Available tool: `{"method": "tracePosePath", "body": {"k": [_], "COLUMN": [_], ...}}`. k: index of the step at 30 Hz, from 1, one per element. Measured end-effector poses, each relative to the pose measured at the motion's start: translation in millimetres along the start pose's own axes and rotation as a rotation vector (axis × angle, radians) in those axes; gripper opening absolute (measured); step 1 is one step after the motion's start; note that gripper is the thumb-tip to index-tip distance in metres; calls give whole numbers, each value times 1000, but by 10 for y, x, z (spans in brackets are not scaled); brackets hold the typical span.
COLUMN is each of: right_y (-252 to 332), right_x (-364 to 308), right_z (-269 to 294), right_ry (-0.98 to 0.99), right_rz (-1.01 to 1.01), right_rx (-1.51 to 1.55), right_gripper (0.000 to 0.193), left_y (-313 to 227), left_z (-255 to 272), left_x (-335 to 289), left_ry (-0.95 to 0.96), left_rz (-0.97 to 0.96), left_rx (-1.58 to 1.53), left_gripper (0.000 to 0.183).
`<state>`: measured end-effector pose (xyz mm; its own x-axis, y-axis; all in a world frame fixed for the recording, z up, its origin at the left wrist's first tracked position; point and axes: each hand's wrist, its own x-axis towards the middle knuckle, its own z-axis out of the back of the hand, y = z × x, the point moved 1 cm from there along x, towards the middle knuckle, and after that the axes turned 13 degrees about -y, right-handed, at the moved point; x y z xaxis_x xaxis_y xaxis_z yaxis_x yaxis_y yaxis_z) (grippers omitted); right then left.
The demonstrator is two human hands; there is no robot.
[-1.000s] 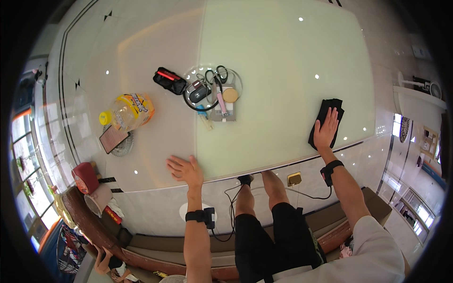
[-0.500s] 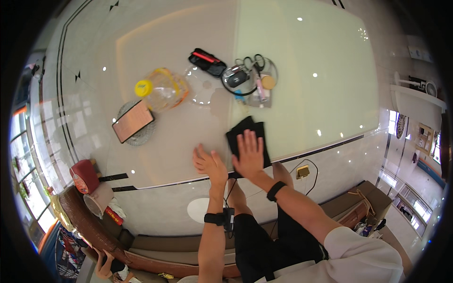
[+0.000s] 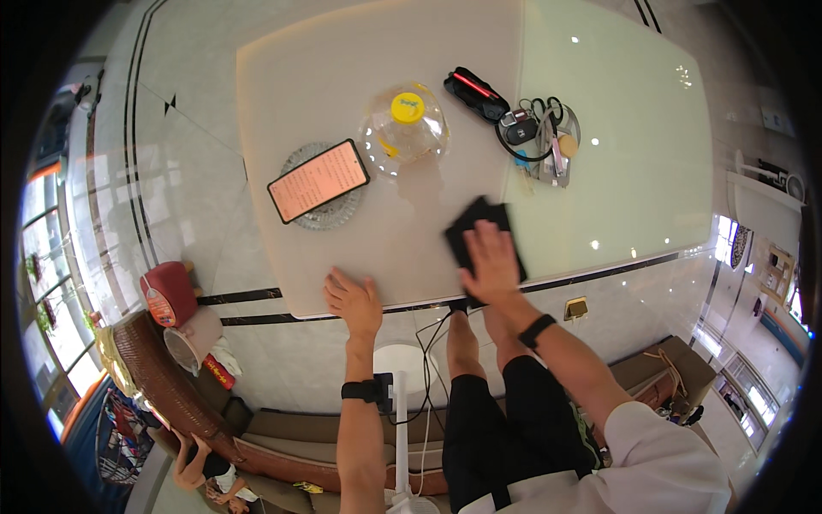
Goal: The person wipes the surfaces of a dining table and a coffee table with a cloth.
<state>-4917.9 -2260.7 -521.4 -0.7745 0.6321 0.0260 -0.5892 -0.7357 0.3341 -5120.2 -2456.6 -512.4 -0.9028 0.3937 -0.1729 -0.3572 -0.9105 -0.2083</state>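
Note:
My right hand [image 3: 493, 263] lies flat, fingers stretched, on a folded black cloth [image 3: 469, 224] near the front edge of the pale glossy table [image 3: 402, 248]. The cloth sticks out past my fingertips, and its part under the palm is hidden. My left hand [image 3: 352, 301] rests at the table's front edge, fingers spread, holding nothing. Beyond it, a phone [image 3: 318, 182] with a lit screen lies across a round glass dish [image 3: 336, 213]. A clear plastic bottle [image 3: 419, 137] with a yellow cap stands farther back.
At the back lies a black case [image 3: 476, 94] with a red stripe. Beside it a tray [image 3: 562, 177] holds scissors [image 3: 548, 110], a car key [image 3: 520, 129] and other small items. Cables [image 3: 432, 343] hang below the table's front edge. A brown sofa [image 3: 291, 441] stands behind me; another person sits at lower left.
The view has shifted, so the tabletop things appear farther right. My left hand has moved away from the cloth, leftward along the table's edge. My right hand stays flat on the cloth.

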Motion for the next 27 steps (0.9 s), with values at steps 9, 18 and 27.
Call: {"method": "tracePosePath", "body": {"k": [9,18,27], "right_y": [-989,262,1289], "right_x": [-400,-86,422], "right_z": [406,-73,-350], "right_ry": [-308,-73,71], "right_rz": [-484,-145,10], "right_rx": [-258,-29,104], "right_gripper": [75,83,74], "left_y": [30,230,78], "left_z": [95,495,694], "left_x": [21,524,1375], "left_ry": [69,142,430], "left_rz": [-113,-38,938], "left_rx": [22,-345,-1357], "left_gripper": [77,51,50]}}
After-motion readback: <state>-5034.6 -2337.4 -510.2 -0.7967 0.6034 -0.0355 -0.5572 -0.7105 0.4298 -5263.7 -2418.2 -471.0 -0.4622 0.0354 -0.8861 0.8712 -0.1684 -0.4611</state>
